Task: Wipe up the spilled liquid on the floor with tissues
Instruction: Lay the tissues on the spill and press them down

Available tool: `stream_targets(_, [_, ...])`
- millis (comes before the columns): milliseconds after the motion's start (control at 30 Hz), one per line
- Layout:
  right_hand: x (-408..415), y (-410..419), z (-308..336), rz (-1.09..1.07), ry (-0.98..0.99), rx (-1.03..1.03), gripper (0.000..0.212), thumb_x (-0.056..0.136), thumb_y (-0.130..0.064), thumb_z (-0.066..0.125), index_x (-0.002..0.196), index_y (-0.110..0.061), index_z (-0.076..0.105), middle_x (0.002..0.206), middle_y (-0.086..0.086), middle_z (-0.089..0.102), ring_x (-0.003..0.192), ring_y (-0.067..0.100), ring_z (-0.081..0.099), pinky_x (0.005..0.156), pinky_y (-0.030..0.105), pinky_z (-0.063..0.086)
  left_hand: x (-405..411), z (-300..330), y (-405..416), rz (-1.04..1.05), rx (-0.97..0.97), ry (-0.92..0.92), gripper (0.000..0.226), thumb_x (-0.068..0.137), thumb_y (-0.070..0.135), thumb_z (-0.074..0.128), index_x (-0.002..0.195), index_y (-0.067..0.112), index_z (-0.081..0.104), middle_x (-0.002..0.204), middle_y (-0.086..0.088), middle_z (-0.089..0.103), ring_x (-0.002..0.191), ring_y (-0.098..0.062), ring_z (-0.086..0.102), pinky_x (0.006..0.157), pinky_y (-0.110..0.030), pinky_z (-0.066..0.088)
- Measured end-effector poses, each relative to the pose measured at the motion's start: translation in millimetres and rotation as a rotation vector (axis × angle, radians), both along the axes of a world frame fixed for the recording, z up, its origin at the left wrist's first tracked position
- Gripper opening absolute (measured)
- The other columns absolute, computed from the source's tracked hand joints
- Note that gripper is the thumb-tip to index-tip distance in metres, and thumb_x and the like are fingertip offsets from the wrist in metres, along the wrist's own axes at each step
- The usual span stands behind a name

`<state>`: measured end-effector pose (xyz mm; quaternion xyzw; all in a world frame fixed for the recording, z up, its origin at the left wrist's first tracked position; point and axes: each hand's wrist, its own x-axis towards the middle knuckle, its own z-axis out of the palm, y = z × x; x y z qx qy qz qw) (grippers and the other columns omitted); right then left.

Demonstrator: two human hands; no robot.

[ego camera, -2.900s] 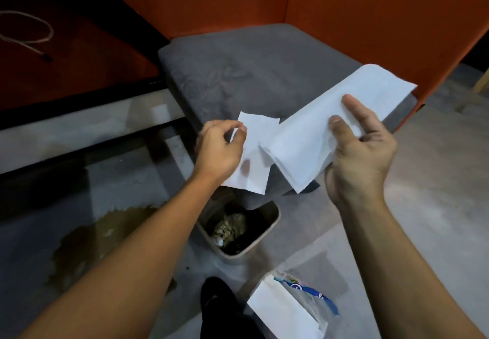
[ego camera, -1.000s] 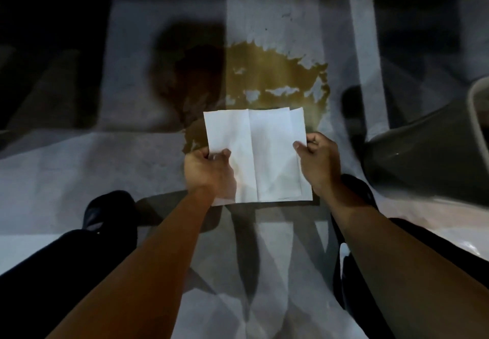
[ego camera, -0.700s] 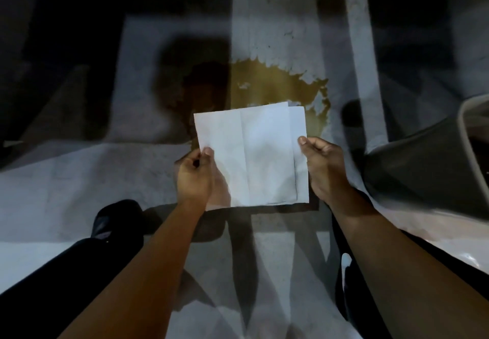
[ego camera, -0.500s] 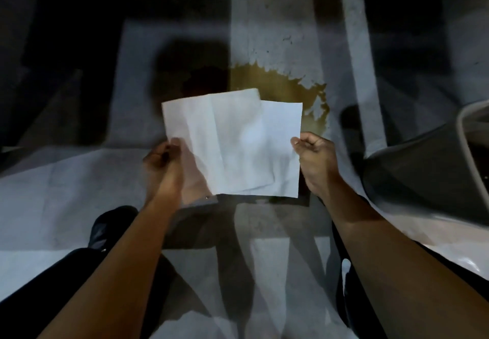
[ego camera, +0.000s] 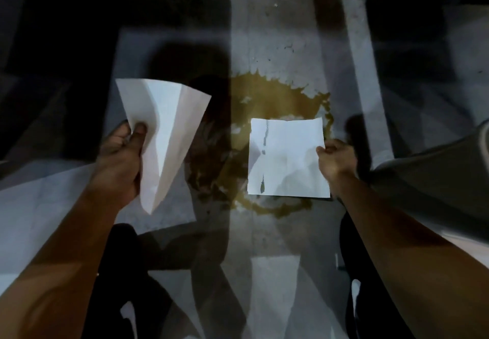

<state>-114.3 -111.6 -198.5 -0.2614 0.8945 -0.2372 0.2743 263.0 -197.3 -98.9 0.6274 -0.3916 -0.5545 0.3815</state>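
Note:
A brown puddle of spilled liquid point(ego camera: 275, 95) spreads over the grey floor ahead of me. One white tissue point(ego camera: 287, 158) lies flat on the puddle's right half, with small dark wet marks soaking through its left side. My right hand point(ego camera: 334, 160) pinches that tissue's right edge. A second white tissue point(ego camera: 164, 137), folded and bent, is held up in the air to the left of the puddle, pinched between thumb and fingers of my left hand point(ego camera: 120, 158).
My dark-trousered legs and black shoes point(ego camera: 121, 246) are at the bottom on both sides. The grey wall of a bin point(ego camera: 436, 174) sits at the right edge. The floor point(ego camera: 264, 34) has pale and dark painted bands and heavy shadows.
The two tissues, held together over the puddle before, are now apart: my left hand moved one off to the left, and my right hand lowered the other onto the spill.

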Motion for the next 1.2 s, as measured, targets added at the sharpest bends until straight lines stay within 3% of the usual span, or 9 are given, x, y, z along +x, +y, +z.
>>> stream_targets(100, [1,7,-3,0.052,0.195,0.174,0.057,0.093,-0.045,0.065,0.137,-0.012,0.052,0.144,0.021,0.05,0.134,0.041,0.044,0.11,0.047,0.036,-10,9,-5,0.004,0.004,0.041,0.019,0.104,0.034,0.049,0.103,0.039,0.068,0.084,0.016,0.075,0.07,-0.003,0.07,0.054,-0.023,0.057])
stream_targets(167, [16,15,0,0.22,0.323,0.115,0.069,0.092,-0.049,0.063,0.149,-0.017,0.04,0.155,0.02,0.035,0.142,0.043,0.032,0.114,0.053,0.031,-15,12,-4,0.025,0.007,0.078,0.017,0.102,0.036,0.051,0.103,0.039,0.068,0.086,0.014,0.075,0.069,-0.005,0.071,0.053,-0.024,0.058])
stream_targets(333, [71,13,-5,0.718,0.337,0.059,0.078,0.095,-0.062,0.051,0.16,-0.03,0.023,0.171,0.006,0.007,0.156,0.033,0.005,0.125,0.051,0.013,-21,7,2,0.021,0.047,0.145,0.018,0.102,0.035,0.052,0.104,0.04,0.069,0.087,0.01,0.076,0.07,-0.01,0.071,0.056,-0.029,0.06])
stream_targets(500, [93,28,-36,0.951,0.424,0.22,0.079,0.097,-0.071,0.012,0.163,-0.029,0.0,0.171,0.009,-0.015,0.156,0.036,-0.017,0.125,0.061,0.004,-26,1,9,-0.021,0.099,0.196,0.021,0.103,0.033,0.05,0.11,0.038,0.068,0.095,0.008,0.076,0.08,-0.014,0.072,0.063,-0.035,0.062])
stream_targets(700, [88,30,-34,0.915,0.406,0.201,0.079,0.098,-0.071,0.007,0.161,-0.028,-0.015,0.166,0.008,-0.031,0.152,0.031,-0.029,0.125,0.055,-0.01,-31,-2,13,-0.027,0.115,0.149,0.018,0.101,0.037,0.052,0.111,0.04,0.067,0.09,0.01,0.077,0.074,-0.011,0.073,0.056,-0.029,0.06])
stream_targets(833, [77,42,-42,0.925,0.44,0.233,0.08,0.1,-0.067,0.01,0.162,-0.022,-0.009,0.168,0.011,-0.023,0.154,0.033,-0.024,0.125,0.058,-0.001,-31,-7,15,-0.018,0.136,0.12,0.015,0.098,0.045,0.055,0.106,0.048,0.066,0.097,0.008,0.075,0.087,-0.019,0.071,0.06,-0.032,0.059])
stream_targets(1033, [71,38,-44,0.817,0.467,0.247,0.078,0.101,-0.065,0.012,0.162,-0.021,-0.009,0.169,0.008,-0.021,0.155,0.032,-0.022,0.124,0.06,-0.005,-36,-8,16,-0.038,0.15,0.113,0.015,0.099,0.046,0.052,0.103,0.048,0.066,0.098,0.008,0.074,0.09,-0.021,0.07,0.064,-0.035,0.057])
stream_targets(1100, [72,37,-46,0.811,0.442,0.27,0.079,0.101,-0.065,0.01,0.162,-0.02,-0.011,0.168,0.008,-0.024,0.154,0.033,-0.025,0.123,0.061,-0.007,-35,-10,14,-0.041,0.153,0.125,0.016,0.099,0.044,0.051,0.103,0.048,0.066,0.094,0.012,0.076,0.088,-0.017,0.071,0.065,-0.035,0.058])
stream_targets(1200, [75,33,-43,0.796,0.453,0.228,0.083,0.099,-0.067,0.01,0.162,-0.017,-0.011,0.168,0.011,-0.023,0.154,0.033,-0.025,0.124,0.058,-0.009,-38,-8,11,-0.067,0.157,0.126,0.018,0.101,0.041,0.05,0.096,0.051,0.064,0.081,0.021,0.075,0.072,-0.005,0.073,0.052,-0.023,0.058])
